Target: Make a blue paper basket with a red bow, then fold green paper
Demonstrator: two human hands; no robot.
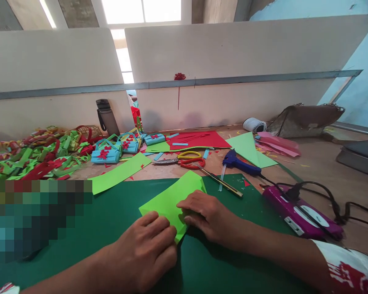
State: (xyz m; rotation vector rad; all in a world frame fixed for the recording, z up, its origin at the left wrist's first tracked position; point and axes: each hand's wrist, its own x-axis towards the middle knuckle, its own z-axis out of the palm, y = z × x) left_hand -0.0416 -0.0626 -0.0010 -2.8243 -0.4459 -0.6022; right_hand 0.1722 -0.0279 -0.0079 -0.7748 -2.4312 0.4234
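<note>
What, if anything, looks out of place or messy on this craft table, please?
A tangled heap of green and red paper strips sprawls at the far left, and small offcuts litter the table. A red paper flower sits oddly on the partition rail. Both hands, left and right, press the light green sheet flat.

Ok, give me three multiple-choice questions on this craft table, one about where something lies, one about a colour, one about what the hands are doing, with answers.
1. Where do the scissors lie?
A. beyond the dark green mat
B. on the purple power strip
C. in the brown bag

2. What colour is the glue gun?
A. yellow
B. blue
C. white

3. What are the left hand and right hand doing?
A. holding scissors
B. resting apart, off the paper
C. pressing on the light green paper

Answers: 1 A, they lie on the bare tabletop behind the mat. 2 B, its body is blue. 3 C, both hands rest on the sheet.
</note>
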